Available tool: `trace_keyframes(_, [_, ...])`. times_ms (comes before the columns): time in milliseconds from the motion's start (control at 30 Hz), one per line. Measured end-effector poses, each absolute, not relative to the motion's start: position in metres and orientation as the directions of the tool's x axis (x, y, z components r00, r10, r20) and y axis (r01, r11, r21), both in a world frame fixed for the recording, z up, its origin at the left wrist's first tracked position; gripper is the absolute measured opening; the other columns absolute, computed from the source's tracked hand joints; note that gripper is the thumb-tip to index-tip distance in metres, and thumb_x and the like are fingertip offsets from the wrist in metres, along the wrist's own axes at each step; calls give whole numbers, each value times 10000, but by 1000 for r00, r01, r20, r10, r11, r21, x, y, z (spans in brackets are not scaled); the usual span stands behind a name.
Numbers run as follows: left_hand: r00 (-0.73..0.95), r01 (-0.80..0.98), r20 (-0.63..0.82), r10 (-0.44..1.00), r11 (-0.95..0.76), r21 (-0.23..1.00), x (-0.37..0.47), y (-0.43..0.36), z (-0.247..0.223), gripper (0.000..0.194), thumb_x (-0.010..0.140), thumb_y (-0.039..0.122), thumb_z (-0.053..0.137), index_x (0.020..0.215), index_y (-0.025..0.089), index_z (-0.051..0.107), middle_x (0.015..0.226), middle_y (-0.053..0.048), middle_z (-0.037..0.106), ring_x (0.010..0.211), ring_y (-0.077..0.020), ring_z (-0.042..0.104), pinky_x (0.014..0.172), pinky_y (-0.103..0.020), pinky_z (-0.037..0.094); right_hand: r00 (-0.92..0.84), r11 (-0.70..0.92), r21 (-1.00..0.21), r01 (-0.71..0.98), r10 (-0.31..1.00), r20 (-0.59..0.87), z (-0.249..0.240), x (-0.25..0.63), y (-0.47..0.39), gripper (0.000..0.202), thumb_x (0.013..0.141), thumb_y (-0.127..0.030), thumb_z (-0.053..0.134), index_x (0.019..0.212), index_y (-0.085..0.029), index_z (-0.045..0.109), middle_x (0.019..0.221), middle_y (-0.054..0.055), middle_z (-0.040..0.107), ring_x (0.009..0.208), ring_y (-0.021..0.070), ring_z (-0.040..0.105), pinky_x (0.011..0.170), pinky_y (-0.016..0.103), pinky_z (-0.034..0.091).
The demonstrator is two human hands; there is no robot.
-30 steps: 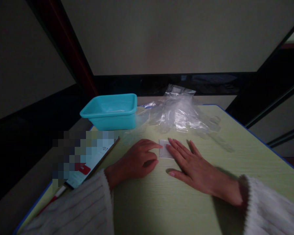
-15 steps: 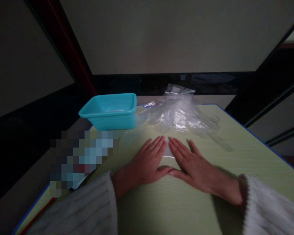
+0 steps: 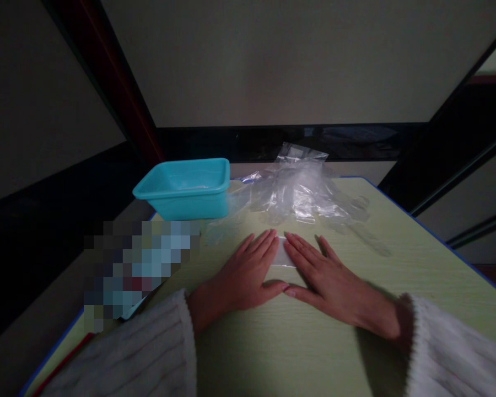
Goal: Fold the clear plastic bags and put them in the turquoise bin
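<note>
Under flattened hands (image 3: pixel 287 275): thin, glossy plastic piece (image 3: pixel 284 255).

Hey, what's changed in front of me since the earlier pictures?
The left hand, bent at the left edge of the flat white packet a second ago, has shifted slightly right and flattened over its left side, thumb beside the right thumb. The right hand, blue tub and clear plastic stayed put.
</note>
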State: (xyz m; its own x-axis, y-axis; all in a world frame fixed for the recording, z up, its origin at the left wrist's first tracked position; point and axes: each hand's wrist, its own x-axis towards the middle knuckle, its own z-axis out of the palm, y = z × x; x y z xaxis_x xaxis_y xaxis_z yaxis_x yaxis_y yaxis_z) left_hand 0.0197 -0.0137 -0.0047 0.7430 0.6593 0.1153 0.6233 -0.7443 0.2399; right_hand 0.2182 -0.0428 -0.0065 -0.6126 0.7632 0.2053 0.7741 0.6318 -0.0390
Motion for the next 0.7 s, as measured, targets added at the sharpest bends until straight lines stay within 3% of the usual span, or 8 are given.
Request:
trace_keyframes(133, [774,539,202,600,-792,287,17,-12,-4,622,821,314,485,1355,60,295,1439,-189,303,1355,-249,211,1093,-459,167,-648,685,-42,728,707,284,5,220,-39,521,889,-422,446,1303,-108,431,1336,186,463,1223,281,437,1007,572,295])
trace_keyframes(267, [795,495,231,561,-819,290,17,-11,-1,509,819,264,499,1281,66,415,1362,-166,434,1291,-244,337,1088,-436,199,-684,740,-22,672,633,363,10,226,-34,235,891,-245,476,1054,-142,610,1105,122,638,1022,215,593,978,480,388])
trace_keyframes(467, [790,498,248,561,-823,274,18,-10,-1,468,837,282,491,1245,58,444,1303,-170,490,1218,-241,420,1043,-404,286,-733,776,80,626,550,400,11,224,-31,173,871,-123,471,845,-149,640,910,76,683,825,181,640,932,416,445])
trace_keyframes(567, [787,506,250,563,-823,258,19,-10,-1,459,839,286,490,1235,56,451,1297,-170,494,1201,-245,436,1032,-394,299,-742,778,97,620,542,394,13,222,-32,160,845,-88,485,837,-137,637,850,70,678,787,185,635,933,425,443])
trace_keyframes(700, [783,513,256,568,-821,253,19,-10,-1,461,839,298,491,1237,71,449,1299,-168,492,1185,-251,451,1022,-398,308,-721,763,70,643,572,390,14,223,-31,182,816,-54,479,888,-126,630,912,88,674,847,194,627,954,443,422])
